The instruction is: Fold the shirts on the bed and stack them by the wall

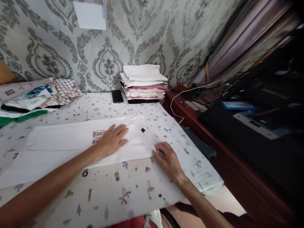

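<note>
A white shirt [66, 134] lies stretched out on the patterned sheet [95, 199], with a small plaid print on its front and a small black mark near its right end. My left hand [113, 139] rests flat on it, fingers spread, just beside the print. At the shirt's near right corner, my right hand [167, 160] has its fingers curled, thumb and forefinger pinching the edge of the cloth.
Against the wall stands a stack of folded clothes [143, 84], with a black phone [117, 96] to its left. Loose clothes [35, 96] are heaped at the far left. To the right is a dark red wooden desk [190, 117] with a white cable [174, 98].
</note>
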Demonstrator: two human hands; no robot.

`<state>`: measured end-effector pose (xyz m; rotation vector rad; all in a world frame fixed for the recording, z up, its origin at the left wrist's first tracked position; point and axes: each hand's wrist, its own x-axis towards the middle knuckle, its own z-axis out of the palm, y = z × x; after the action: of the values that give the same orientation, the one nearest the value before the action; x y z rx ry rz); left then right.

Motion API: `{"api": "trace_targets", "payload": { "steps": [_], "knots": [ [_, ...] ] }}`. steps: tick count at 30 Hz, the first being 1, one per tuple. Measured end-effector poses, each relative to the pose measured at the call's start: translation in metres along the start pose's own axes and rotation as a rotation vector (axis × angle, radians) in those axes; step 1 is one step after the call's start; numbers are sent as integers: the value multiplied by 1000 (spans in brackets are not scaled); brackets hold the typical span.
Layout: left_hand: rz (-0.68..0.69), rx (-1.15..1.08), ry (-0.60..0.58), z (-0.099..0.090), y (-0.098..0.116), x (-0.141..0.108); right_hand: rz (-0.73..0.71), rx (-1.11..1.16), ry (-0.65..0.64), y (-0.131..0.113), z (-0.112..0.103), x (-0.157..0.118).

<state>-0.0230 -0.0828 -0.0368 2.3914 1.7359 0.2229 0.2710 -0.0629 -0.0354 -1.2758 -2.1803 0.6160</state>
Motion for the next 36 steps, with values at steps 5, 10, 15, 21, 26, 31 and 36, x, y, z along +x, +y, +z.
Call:
{"api": "trace_targets", "payload": {
  "steps": [5,10,15,21,26,31,36],
  "knots": [
    [-7,38,10,6,0,-1,29,49,-23,1,-3,0],
    [-16,21,3,4,1,0,43,27,-6,0,-1,1],
    [-25,-73,-1,-10,-3,-14,-37,-28,58,7,-2,3],
    [-218,-10,37,-34,-58,-70,-158,-39,43,-4,1,35],
    [-366,170,21,-60,-108,-124,-355,-166,-109,-29,27,90],
    [-346,145,115,-64,-100,-154,-555,-211,-270,-80,66,119],
    [-161,-49,17,-40,-65,-138,-746,-138,-390,-131,119,133]
  ]
}}
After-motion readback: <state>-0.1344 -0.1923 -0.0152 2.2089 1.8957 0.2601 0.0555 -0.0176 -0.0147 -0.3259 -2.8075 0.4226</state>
